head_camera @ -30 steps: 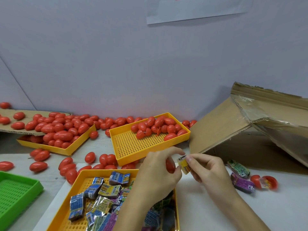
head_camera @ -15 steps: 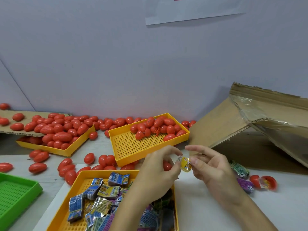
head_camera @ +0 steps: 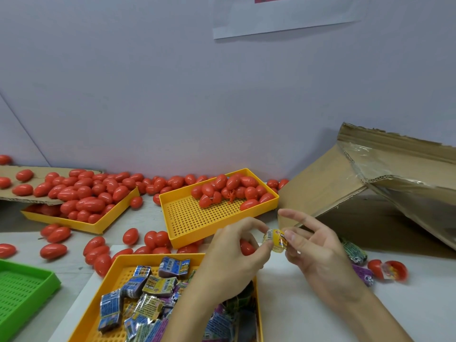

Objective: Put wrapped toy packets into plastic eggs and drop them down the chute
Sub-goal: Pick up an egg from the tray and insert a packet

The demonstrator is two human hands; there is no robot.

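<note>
Fingers of left hand (head_camera: pixel 229 253) curled round a red egg half (head_camera: pixel 246 248), thumb and forefinger tips also pinching the left end of a yellow wrapped packet (head_camera: pixel 275 240); fingers (head_camera: pixel 293 236) of right hand (head_camera: pixel 320 257) pinching the packet's right end, index finger raised and extended clear of it. Packet held above the surface (head_camera: pixel 296 292), just forward of the near tray, not yet inside the egg. Left to right across the bench: green tray (head_camera: pixel 27 287) at the near left edge; far-left yellow tray (head_camera: pixel 98 227) heaped with closed red eggs (head_camera: pixel 86 201), part-covered by a cardboard flap, loose eggs scattered around it; near yellow tray (head_camera: pixel 116 265) holding mixed wrapped packets (head_camera: pixel 158 285); middle yellow tray (head_camera: pixel 197 223) with eggs bunched at its far end; cardboard chute (head_camera: pixel 320 191) at right, mouth open toward the surface; spare packets and an open egg (head_camera: pixel 392 270) with contents showing lying near it. Judged stage: folding or compressing the packet ahead of insertion. Risks noted: wrapper corners left protruding, preventing closure of the egg halves; slippery film sliding out of the two-point pinch and dropping into the near tray; egg half held loosely in the palm, liable to roll free if the grip shifts during insertion; incompletely snapped egg likely to split on the chute.
</note>
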